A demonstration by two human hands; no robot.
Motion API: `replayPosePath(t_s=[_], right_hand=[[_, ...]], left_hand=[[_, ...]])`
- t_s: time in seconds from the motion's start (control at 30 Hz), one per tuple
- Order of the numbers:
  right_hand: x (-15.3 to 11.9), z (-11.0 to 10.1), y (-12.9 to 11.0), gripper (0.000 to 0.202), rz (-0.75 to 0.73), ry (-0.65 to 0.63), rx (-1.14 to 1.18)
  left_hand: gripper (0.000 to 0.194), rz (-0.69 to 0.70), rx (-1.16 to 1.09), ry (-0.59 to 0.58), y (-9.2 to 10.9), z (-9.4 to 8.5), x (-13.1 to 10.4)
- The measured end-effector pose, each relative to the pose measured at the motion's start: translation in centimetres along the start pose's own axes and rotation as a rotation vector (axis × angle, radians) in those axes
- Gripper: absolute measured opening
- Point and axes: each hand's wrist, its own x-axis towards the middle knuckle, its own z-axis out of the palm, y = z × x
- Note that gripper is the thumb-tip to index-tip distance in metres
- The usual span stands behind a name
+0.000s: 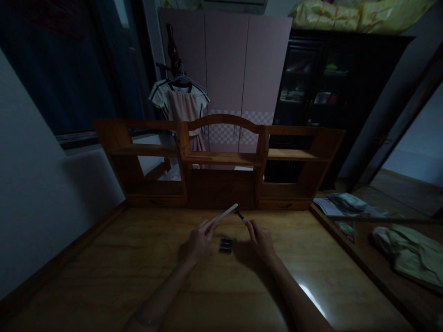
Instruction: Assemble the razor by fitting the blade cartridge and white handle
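My left hand (200, 236) is closed around the lower end of a slim white stick (228, 211), which slants up to the right. My right hand (262, 237) grips a small razor (240, 216) by its handle, the dark head pointing up and left. The razor's head is close to the stick's tip; whether they touch, I cannot tell. Between and a little below both hands, a small black pack (225, 246) with dark sections lies on the wooden desk (145, 258). Its contents are too dark to make out.
A wooden shelf unit (221, 159) stands along the desk's far edge. To the right lie papers (342, 204) and a pale green cloth or bag (415, 253). Behind are a pink wardrobe (226, 60), hanging clothes (182, 103) and a dark cabinet (321, 110). A white wall (44, 184) borders the left.
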Motion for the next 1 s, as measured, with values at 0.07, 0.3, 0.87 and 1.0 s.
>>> replayPosePath(t_s=[0.07,0.3,0.87,1.0], right_hand=[[0.02,0.10,0.08,0.031,0.021,-0.012,0.033],[0.01,0.21,0.19,0.031,0.037,-0.042,0.060],[0.03,0.14,0.07,0.031,0.025,-0.029,0.055],[0.04,0.15,0.19,0.031,0.039,-0.033,0.063]], left_hand=[[0.029,0.007,0.001,-0.014,0.02,0.01,0.03],[0.029,0.020,-0.001,-0.036,0.46,0.02,-0.02],[0.029,-0.027,0.002,-0.006,-0.22,0.16,-0.07],[0.030,-0.002,-0.009,0.003,-0.04,0.13,-0.07]])
